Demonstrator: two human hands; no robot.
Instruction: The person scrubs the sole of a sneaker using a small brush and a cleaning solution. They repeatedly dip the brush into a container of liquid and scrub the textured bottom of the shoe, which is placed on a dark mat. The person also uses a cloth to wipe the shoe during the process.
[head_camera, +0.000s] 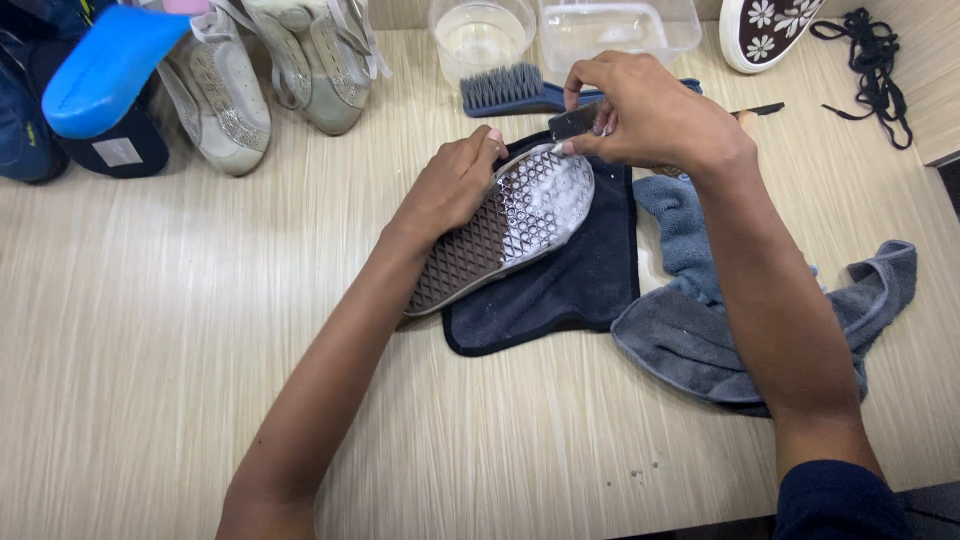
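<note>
Shoe, waffle-ribbed sole foamy, steadied by left hand; right hand fingers clamped on half-hidden small dark brush.

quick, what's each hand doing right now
left hand: closed on the upturned shoe, steadying it
right hand: closed on a small dark brush at the soapy sole

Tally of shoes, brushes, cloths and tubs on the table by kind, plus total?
Shoes: 5 (soapy upturned shoe under both hands, two grey, a blue, a flowered)
Brushes: 2 (blue, small one in right hand)
Cloths: 2 (navy, grey)
Tubs: 2 (round, rectangular)
Total: 11
</note>
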